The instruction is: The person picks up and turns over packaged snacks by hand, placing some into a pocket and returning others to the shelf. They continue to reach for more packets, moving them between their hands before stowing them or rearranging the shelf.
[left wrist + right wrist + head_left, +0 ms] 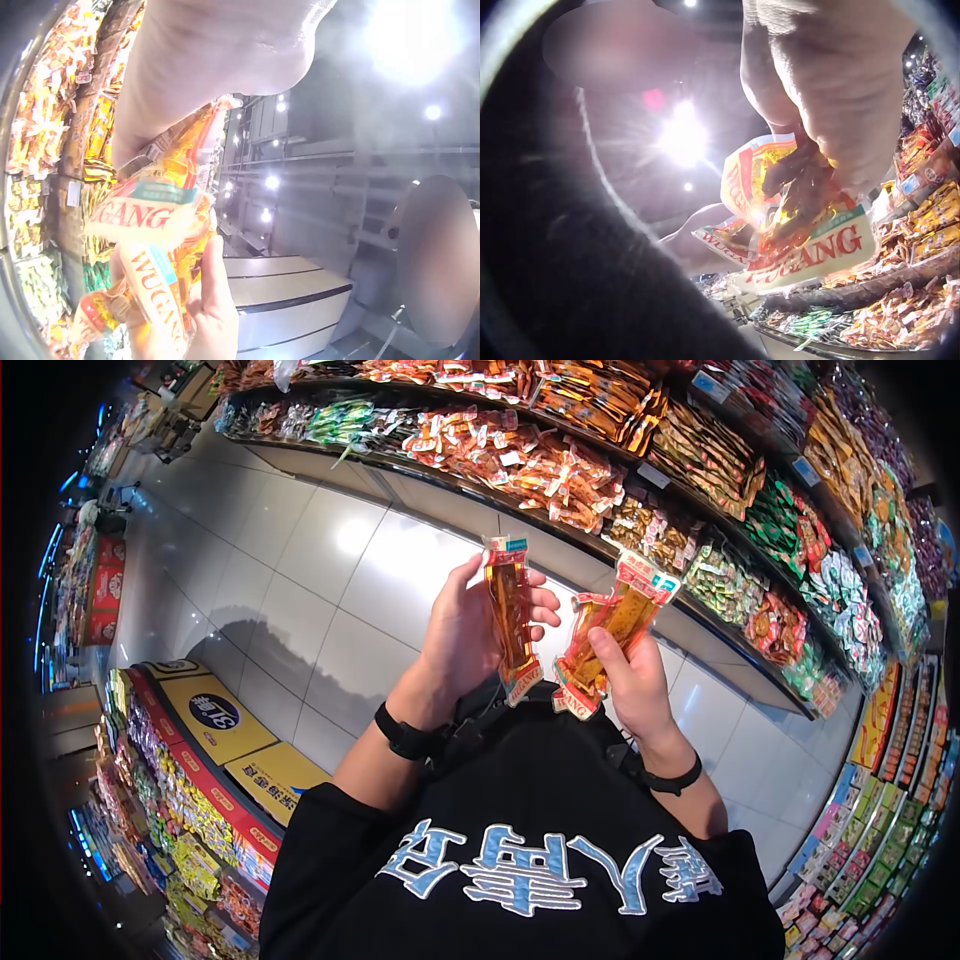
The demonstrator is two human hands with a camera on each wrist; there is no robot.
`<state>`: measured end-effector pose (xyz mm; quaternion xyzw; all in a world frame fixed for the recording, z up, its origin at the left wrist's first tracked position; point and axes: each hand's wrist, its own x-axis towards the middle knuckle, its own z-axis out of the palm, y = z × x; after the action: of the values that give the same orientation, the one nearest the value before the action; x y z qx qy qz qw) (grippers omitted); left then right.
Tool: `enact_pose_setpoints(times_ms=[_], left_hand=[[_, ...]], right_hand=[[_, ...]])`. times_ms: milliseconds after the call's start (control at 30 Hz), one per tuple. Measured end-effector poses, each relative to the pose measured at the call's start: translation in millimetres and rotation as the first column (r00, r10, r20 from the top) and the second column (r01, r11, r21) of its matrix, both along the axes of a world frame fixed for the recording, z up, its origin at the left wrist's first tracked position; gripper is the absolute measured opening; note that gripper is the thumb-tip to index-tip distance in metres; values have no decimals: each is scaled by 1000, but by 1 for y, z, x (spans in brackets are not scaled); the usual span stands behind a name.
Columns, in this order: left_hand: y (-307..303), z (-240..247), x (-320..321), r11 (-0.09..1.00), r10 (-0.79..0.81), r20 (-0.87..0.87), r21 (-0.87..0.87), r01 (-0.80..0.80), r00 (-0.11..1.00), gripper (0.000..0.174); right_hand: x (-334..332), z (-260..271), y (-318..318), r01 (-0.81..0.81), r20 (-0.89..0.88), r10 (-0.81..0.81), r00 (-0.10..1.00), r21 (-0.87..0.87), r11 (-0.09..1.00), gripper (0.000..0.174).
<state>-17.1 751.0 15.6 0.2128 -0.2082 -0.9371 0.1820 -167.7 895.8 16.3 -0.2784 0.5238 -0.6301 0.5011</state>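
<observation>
Over there, the left hand (462, 635) curls its fingers round one amber packet (509, 610) lying against its palm; just beside it, the right hand (638, 688) pinches overlapping packets (628, 616) under its thumb.

"WUGANG" on packets (159, 296); "31°" on a yellow panel (192, 695).

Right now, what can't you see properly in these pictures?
Head view: part of the left hand, hidden by the left-hand snack packet.
Head view: most fingers of the right hand, hidden behind the right-hand snack packets.
Head view: writing on the shelf tag, too small.
Left wrist view: the shape of the big light, lost in glare.
</observation>
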Motion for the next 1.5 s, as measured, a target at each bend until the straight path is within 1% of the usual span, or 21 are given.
enact_pose_setpoints(times_ms=[100, 133, 233, 267, 367, 400, 533, 733, 800, 833, 900, 1000, 1167, 1233, 1300, 1333, 1367, 1400, 1433, 1467, 1500], left_hand=[[0, -12, -1, 996, -40, 2, -80, 40, 999, 52], [1, -6, -3, 997, -2, 86, -77, 9, 996, 37], [4, -10, -1, 950, 80, 135, -311, -35, 988, 26], [4, -7, 1, 958, 79, 108, -282, -46, 991, 23], [7, -1, -1, 948, 127, 106, -305, -89, 986, 26], [5, -4, 0, 944, 131, 82, -315, -99, 988, 26], [6, -5, 1, 930, 155, 88, -349, -116, 984, 24], [4, -9, 5, 860, 203, 121, -496, -118, 972, 33], [5, -7, 6, 847, 234, 120, -513, -142, 965, 36], [5, -6, 6, 840, 248, 119, -521, -152, 961, 37], [3, -4, 9, 850, 257, 137, -503, -156, 957, 39], [-6, -4, 15, 849, 276, 154, -503, -165, 949, 37], [-25, -10, 26, 860, 305, 161, -469, -199, 939, 37], [-35, -16, 28, 864, 325, 143, -448, -231, 935, 37], [-46, -23, 31, 870, 328, 140, -429, -242, 934, 41], [-55, -25, 33, 877, 326, 145, -415, -242, 934, 41], [-65, -28, 34, 885, 322, 150, -399, -241, 935, 41], [-76, -33, 36, 884, 343, 116, -375, -278, 932, 41], [-88, -33, 40, 882, 351, 122, -375, -284, 928, 39], [-101, -34, 44, 885, 354, 101, -356, -299, 930, 36], [-115, -36, 49, 890, 355, 80, -336, -310, 932, 34]], right_hand=[[-5, -3, 1, 15, 24, -15, 1000, 3, 1000, 29], [-5, -1, 1, 18, 43, -18, 999, 2, 1000, 29], [-5, 1, -2, 21, 64, -20, 998, -15, 1000, 33], [-5, 1, -2, 20, 66, -19, 998, -22, 1000, 34], [-6, -3, -2, 7, 75, -7, 997, -7, 1000, 37], [-6, -3, -2, 11, 75, -10, 997, -8, 1000, 37], [-6, 1, -5, 44, 81, -41, 996, -35, 998, 39], [-7, 3, -10, 58, 80, -55, 995, -35, 998, 37], [-6, 1, -12, 63, 77, -59, 995, -39, 997, 35], [-5, 0, -13, 52, 61, -50, 997, -33, 998, 38], [-5, -1, -18, 33, 29, -32, 999, -23, 999, 42], [-1, -2, -29, 51, 37, -49, 998, -50, 997, 34], [7, -1, -57, 19, 91, -14, 996, -56, 998, 37], [9, 0, -74, -21, 118, 29, 993, -72, 997, 40], [17, -4, -97, -77, 116, 88, 989, -93, 993, 41], [21, -6, -108, -125, 101, 135, 986, -100, 987, 43], [28, -7, -122, -139, 96, 149, 984, -103, 985, 45], [36, -5, -139, -152, 66, 161, 985, -118, 981, 46], [43, -3, -155, -165, 37, 171, 985, -131, 978, 47], [48, -10, -170, -193, 8, 195, 981, -103, 976, 49], [54, -8, -189, -208, 1, 209, 978, -119, 971, 50]])
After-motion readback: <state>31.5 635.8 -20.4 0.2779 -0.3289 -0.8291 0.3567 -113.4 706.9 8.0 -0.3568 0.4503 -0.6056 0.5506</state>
